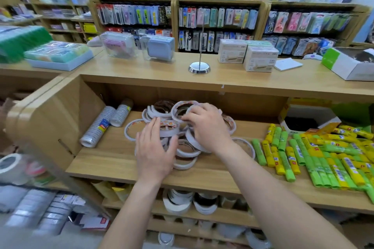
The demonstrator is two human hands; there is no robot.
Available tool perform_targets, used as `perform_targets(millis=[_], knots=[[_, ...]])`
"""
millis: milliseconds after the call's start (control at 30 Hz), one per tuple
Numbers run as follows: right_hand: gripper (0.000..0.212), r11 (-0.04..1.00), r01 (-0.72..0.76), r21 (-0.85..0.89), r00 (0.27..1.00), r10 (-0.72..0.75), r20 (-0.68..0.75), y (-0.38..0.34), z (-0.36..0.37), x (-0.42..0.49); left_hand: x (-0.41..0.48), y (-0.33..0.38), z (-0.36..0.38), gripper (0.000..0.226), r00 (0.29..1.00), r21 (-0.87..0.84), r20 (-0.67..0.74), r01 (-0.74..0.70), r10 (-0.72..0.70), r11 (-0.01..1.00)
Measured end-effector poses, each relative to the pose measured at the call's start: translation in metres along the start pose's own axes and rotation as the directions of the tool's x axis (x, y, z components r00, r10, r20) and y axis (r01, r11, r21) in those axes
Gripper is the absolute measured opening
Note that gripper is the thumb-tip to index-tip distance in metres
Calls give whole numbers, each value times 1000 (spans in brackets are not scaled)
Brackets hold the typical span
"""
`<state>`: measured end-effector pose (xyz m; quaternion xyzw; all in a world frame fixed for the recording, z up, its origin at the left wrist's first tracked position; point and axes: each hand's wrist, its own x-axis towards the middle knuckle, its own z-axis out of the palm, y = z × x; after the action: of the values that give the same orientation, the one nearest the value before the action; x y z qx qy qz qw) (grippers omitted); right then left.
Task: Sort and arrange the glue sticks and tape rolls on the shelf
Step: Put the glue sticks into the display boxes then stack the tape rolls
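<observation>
A loose heap of thin white tape rolls lies in the middle of the wooden shelf. My left hand lies flat on the heap's left side, fingers spread over the rolls. My right hand reaches over the top of the heap, its fingertips pinching the rim of one white tape roll. Two wrapped sleeves of tape rolls lie at the shelf's left end. Green and yellow glue sticks are scattered across the right part of the shelf.
An open yellow box stands at the back right behind the glue sticks. Wider tape rolls fill the shelf below. On the counter above stand a chrome sign stand, white boxes and clear containers.
</observation>
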<state>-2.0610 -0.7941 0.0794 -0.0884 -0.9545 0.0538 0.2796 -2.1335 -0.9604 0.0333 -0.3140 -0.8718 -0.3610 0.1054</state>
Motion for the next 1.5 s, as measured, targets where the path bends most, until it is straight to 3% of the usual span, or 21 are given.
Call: perform_targets(millis=[133, 267, 367, 433, 500, 567, 633, 800, 933, 1033, 1267, 1367, 1500], knots=[[28, 997, -19, 79, 994, 10, 113, -21, 13, 5, 6, -27, -9, 72, 993, 14, 120, -19, 17, 1000], [27, 997, -54, 49, 998, 56, -34, -25, 9, -5, 12, -31, -13, 65, 970, 97, 194, -168, 146, 981], [33, 979, -198, -44, 976, 193, -102, -22, -2, -28, 18, -28, -12, 65, 940, 205, 286, -248, 184, 947], [51, 922, -347, -171, 938, 346, -39, -21, -6, -46, 22, -28, -12, 65, 938, 206, 294, -250, 184, 946], [71, 860, -453, -234, 864, 489, 123, -19, -4, -59, 25, -30, -13, 68, 940, 148, 302, -211, 159, 966], [80, 841, -518, -156, 794, 541, 276, -17, 2, -63, 22, -31, -14, 70, 953, 55, 266, -164, 144, 985], [81, 839, -540, -64, 785, 530, 320, -17, 4, -58, 15, -28, -17, 69, 968, -24, 198, -155, 157, 988], [80, 860, -507, -55, 808, 497, 317, -15, -7, -53, -14, -2, -21, 63, 967, -166, 64, -235, 248, 958], [70, 877, -480, -5, 869, 476, 135, 1, -39, -92, -44, 39, -15, 55, 937, -238, 38, -328, 346, 914], [61, 817, -571, 80, 820, 564, 93, 24, -68, -148, -70, 79, 2, 47, 891, -278, 14, -433, 454, 857], [37, 654, -744, 137, 667, 739, 94, 84, -129, -280, -113, 170, 87, 38, 870, -284, 235, -364, 433, 887], [28, 645, -755, 119, 655, 749, 97, 117, -152, -311, -113, 198, 119, 36, 868, -199, 298, -350, 396, 916], [31, 683, -731, 2, 683, 730, 21, 159, -163, -335, -107, 235, 148, 55, 842, -74, 358, -405, 403, 911]])
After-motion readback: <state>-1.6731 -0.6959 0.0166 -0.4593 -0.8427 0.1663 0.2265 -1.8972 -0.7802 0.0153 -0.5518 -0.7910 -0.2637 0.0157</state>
